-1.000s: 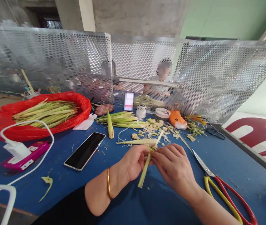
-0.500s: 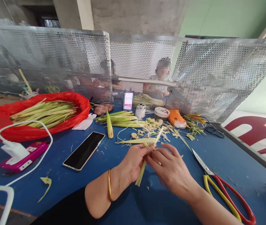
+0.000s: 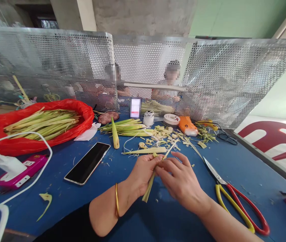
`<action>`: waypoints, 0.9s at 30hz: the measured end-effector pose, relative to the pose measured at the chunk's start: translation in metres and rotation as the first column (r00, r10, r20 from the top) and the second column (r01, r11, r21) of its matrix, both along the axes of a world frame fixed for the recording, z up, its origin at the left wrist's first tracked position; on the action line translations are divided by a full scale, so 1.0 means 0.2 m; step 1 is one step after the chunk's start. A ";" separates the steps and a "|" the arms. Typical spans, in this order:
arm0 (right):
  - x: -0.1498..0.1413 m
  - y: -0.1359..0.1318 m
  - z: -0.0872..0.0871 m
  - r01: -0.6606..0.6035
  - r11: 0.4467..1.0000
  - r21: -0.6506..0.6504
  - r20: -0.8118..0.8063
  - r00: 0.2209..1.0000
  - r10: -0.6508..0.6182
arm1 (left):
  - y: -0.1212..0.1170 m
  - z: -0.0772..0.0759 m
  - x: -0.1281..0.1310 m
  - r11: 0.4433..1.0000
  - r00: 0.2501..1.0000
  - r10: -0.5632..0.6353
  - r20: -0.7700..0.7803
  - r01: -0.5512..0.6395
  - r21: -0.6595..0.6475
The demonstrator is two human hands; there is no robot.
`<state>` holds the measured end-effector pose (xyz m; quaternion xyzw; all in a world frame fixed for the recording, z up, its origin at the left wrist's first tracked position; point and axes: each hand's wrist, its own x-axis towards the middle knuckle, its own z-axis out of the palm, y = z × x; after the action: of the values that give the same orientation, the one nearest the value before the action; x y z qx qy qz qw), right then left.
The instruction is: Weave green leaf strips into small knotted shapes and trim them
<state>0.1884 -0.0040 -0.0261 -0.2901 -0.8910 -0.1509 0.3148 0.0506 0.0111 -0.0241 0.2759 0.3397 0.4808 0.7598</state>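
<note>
Pale green strips of plant leaf [image 3: 148,189] run through my left hand [image 3: 144,172], pinched between its thumb and fingers. One end hangs down below the hand and a narrow end sticks up past the fingertips. My right hand [image 3: 180,179] meets it from the right, its fingers curled against the same strips; its fingertips are partly hidden. Just beyond my hands lies a pointed leaf piece [image 3: 148,151] with white thread around it. Scissors [image 3: 223,181] with one yellow and one red handle rest to the right of my right hand, blades pointing away.
At left, a red plastic bag [image 3: 82,117] holds leaf strips, near a phone [image 3: 87,163] and a purple power strip [image 3: 22,173]. Further back are leaf scraps [image 3: 163,134], a thread spool [image 3: 148,118], a tape roll [image 3: 171,120] and an orange packet [image 3: 187,126]. People sit behind the perforated metal screen [image 3: 150,53].
The whole view has shifted slightly, so things sit a little further left. Both hands stay on the leaf strips, with the right fingers slightly repositioned.
</note>
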 end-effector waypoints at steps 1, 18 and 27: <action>0.00 0.00 0.00 -0.019 1.000 -0.009 0.052 0.998 0.019 | 0.00 0.00 0.00 1.000 1.000 -0.002 0.002 0.002 -0.021; -0.01 0.01 -0.03 -0.048 0.954 -0.296 -0.460 0.882 -0.098 | 0.01 -0.02 -0.01 0.999 0.984 0.011 -0.179 -0.005 0.032; 0.00 0.06 -0.06 -0.349 0.534 -0.770 -0.638 0.423 -0.644 | 0.01 0.02 -0.02 1.000 0.981 0.001 -0.194 -0.005 -0.021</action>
<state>0.1877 0.0085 -0.0381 -0.5247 -0.4981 0.4340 0.5369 0.0467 0.0123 -0.0193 0.3128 0.4179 0.4489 0.7253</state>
